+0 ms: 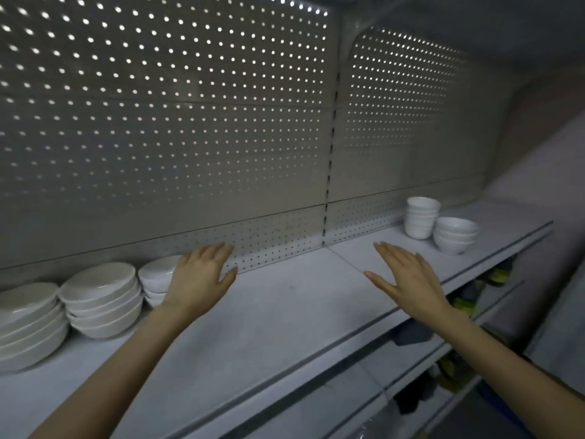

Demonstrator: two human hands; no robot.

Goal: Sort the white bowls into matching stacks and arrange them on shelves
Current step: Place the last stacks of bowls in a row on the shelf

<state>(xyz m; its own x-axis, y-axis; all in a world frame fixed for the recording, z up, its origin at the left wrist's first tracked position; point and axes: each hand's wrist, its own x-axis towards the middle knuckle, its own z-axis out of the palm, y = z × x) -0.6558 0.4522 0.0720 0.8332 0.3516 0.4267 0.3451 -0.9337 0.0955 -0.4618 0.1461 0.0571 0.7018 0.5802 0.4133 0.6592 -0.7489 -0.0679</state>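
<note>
The left hand [202,277], at centre-left of the frame, and the right hand [408,277], at centre-right, are both empty. Their fingers are straight and lightly spread, palms down over the bare middle of the shelf [285,312]. I cannot tell whether either palm touches the shelf. The white bowls lie in two groups at opposite ends. In the lower left stand three stacks of wide shallow bowls [101,299] in a row along the shelf. The rightmost of these, the third stack [155,275], is partly hidden behind the left hand, which is just beside it or against it. At the right of the frame, close to the perforated back panel [190,122], stand two stacks of small deep bowls [421,217]. The shorter stack [456,234] sits in front of and to the right of the taller one. These lie up and to the right of the right hand, near it but clearly apart. So the left hand is nearer the shallow bowls and the right hand nearer the deep ones. Like appears already stacked with like, so any remaining move is probably a small tidying push. The lower shelves [456,305] hold dark and yellow things too blurred to name.
</note>
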